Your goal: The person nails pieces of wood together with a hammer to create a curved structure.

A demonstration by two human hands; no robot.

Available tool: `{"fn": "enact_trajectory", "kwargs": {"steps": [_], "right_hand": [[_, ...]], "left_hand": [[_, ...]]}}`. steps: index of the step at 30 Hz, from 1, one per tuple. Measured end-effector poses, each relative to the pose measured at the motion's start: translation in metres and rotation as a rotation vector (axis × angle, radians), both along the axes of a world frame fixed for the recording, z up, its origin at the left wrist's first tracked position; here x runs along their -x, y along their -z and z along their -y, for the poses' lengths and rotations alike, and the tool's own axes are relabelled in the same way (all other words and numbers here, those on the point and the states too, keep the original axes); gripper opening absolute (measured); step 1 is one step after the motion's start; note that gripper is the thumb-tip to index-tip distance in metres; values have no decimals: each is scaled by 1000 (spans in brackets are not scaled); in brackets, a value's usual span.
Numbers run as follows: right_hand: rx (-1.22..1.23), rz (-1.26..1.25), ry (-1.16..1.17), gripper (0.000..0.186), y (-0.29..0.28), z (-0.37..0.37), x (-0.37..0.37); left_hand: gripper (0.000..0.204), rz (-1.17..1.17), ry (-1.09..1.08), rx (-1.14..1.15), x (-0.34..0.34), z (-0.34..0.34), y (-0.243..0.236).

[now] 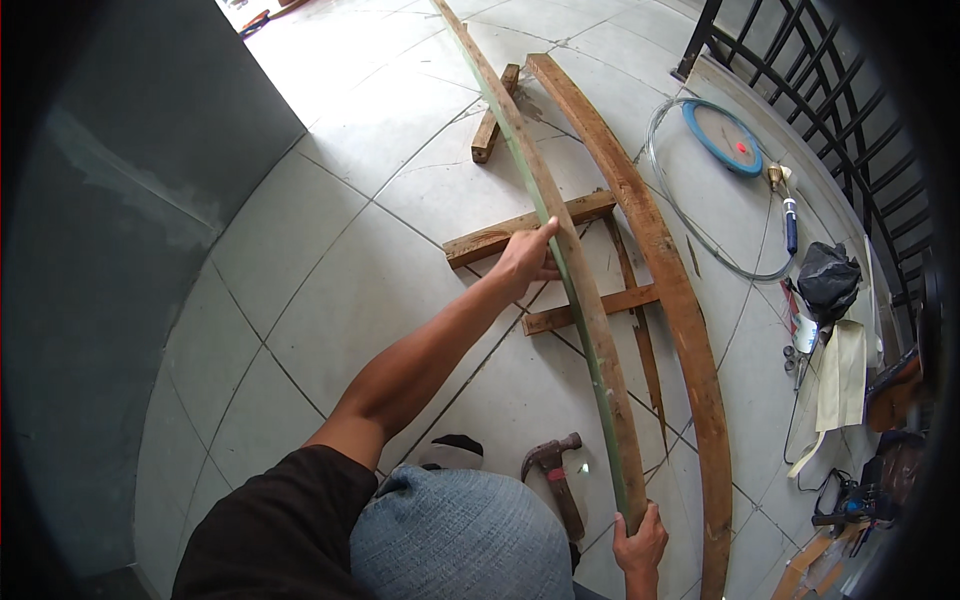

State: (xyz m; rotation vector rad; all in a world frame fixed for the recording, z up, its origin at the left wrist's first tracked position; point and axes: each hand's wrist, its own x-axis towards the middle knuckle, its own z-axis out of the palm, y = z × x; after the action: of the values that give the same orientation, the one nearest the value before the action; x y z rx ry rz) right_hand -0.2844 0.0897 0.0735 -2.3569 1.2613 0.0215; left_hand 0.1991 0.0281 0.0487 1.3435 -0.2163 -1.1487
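A long wooden beam (585, 290) with a green-tinted side runs from the far edge of the view down toward me. My left hand (528, 262) grips it around its middle, thumb on top and fingers at the side. At its near end my right hand (640, 540) is closed around it. Beneath the beam lie a short wooden block (490, 240) and a second crosspiece (560, 318). A second long brown beam (660, 240) lies to the right, touching the crosspieces. A claw hammer (556, 475) rests on the floor by my knee.
Another short block (493, 118) lies farther off. On the right are a coil of wire (655, 160), a blue-rimmed disc (722, 138), a blue-handled tool (791, 225), a black plastic bag (828, 280) and a cream cloth (840, 375). A black railing (830, 90) and a grey wall (130, 230) flank the tiled floor.
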Motion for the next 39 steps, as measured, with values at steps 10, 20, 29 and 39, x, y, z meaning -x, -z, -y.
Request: {"fn": "enact_trajectory", "kwargs": {"steps": [10, 20, 29, 39], "right_hand": [[49, 67, -57, 45, -25, 55, -109], [50, 60, -65, 46, -5, 89, -171], [4, 18, -49, 48, 2, 92, -195], [112, 81, -83, 52, 4, 91, -187]], "left_hand": [[57, 152, -75, -43, -114, 61, -36], [56, 160, -153, -111, -170, 97, 7], [54, 213, -185, -36, -195, 84, 35], [29, 1182, 98, 244, -29, 26, -29]]}}
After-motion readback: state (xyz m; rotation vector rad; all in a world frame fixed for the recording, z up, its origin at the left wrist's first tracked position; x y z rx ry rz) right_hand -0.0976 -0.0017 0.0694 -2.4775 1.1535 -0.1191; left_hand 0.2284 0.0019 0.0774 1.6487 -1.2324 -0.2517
